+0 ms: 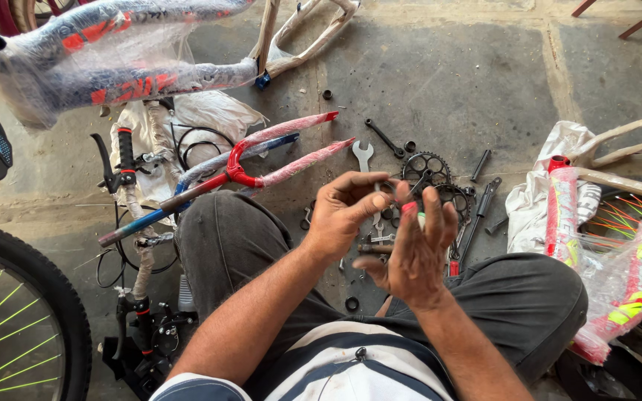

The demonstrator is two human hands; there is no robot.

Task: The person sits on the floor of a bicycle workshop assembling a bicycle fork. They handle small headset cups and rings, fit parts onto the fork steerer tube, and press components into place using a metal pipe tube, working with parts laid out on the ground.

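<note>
1. Sitting on the floor [447,82], the person raises both hands above the knees.
2. Left hand [343,215] pinches a small dark part, too small to identify; right hand [414,249] is spread, palm up, just beside it.
3. Farther off lie a chainring [425,169], a spanner [363,154] and a red fork [261,160].

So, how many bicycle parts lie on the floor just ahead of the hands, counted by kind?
Open-ended spanner: 1
Toothed chainring: 1
Red fork: 1
Total: 3
</note>
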